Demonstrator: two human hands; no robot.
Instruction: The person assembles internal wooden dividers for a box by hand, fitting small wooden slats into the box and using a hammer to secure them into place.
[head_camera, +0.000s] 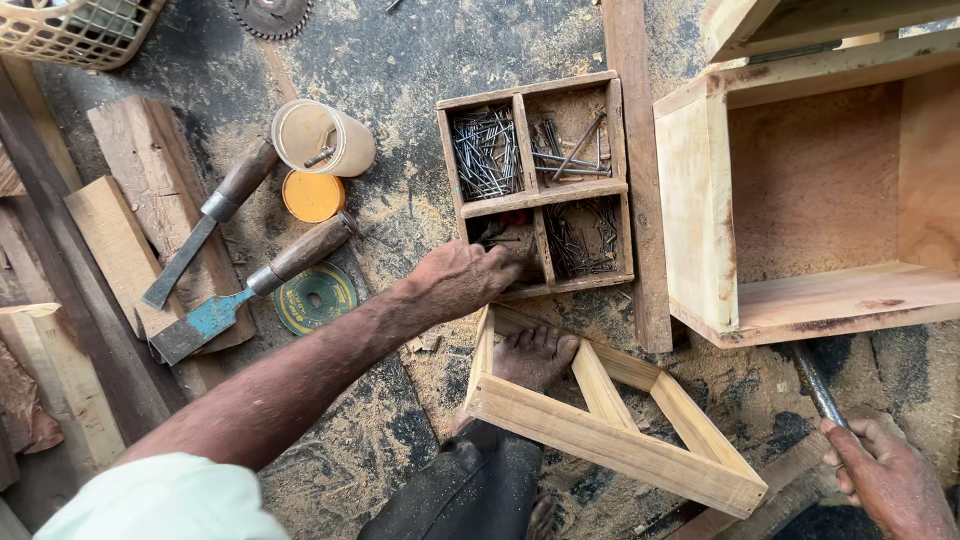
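Observation:
My left hand (462, 280) reaches into the near-left compartment of a small wooden nail box (615, 150), fingers down among its contents; whether it has taken hold of anything is hidden. The box's other compartments hold several dark nails (485, 152). My right hand (888, 478), at the lower right, is shut on a metal-shafted tool handle (815, 382) whose head is hidden under a large wooden box. A triangular wooden frame (610, 435) lies on the sawdust floor, and my bare foot (535, 355) rests inside it.
A large open wooden box (700, 210) stands at the right. Two wood-handled chisels (215, 215) (250, 290) lie on planks at the left, by an open plastic jar (322, 138), its orange lid (312, 196) and a green disc (316, 298). A woven basket (75, 30) and a saw blade (268, 14) sit at the top.

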